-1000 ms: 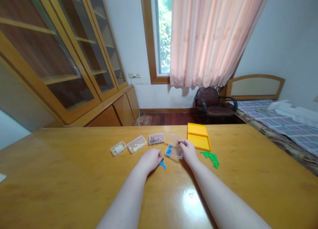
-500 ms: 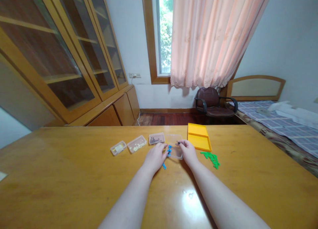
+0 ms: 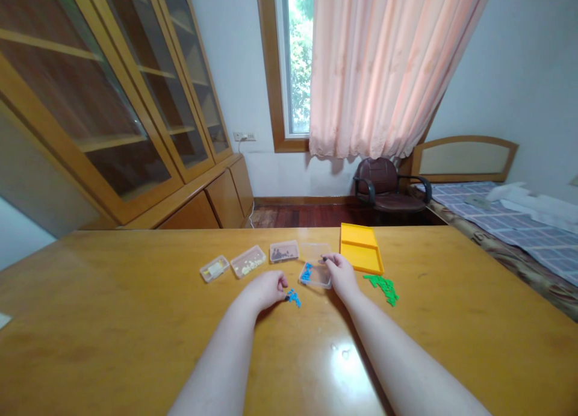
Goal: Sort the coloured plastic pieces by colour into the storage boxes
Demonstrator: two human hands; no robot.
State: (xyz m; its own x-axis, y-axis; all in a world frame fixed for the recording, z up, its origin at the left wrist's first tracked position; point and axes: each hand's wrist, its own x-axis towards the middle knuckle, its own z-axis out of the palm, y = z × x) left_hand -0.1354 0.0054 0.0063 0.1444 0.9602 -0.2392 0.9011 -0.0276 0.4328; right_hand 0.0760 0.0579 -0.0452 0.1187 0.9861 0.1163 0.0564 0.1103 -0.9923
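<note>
My left hand (image 3: 270,288) is curled at the left edge of a small pile of blue plastic pieces (image 3: 294,298) on the table. Its fingertips touch the pile in a pinch, and whatever lies between them is hidden. My right hand (image 3: 341,276) grips the right side of a clear plastic box (image 3: 321,279) with its lid folded back. More blue pieces (image 3: 306,273) lie inside the box on the left.
Three clear boxes stand to the left: one with dark pieces (image 3: 283,253), one with cream pieces (image 3: 248,262), and a smaller one (image 3: 215,269). Right of my hands are an open yellow case (image 3: 362,250) and loose green pieces (image 3: 386,288) on the wooden table (image 3: 135,319).
My left hand has moved from above the clear box, left and nearer to me, to the blue pile, uncovering both. My right hand stays at the box.
</note>
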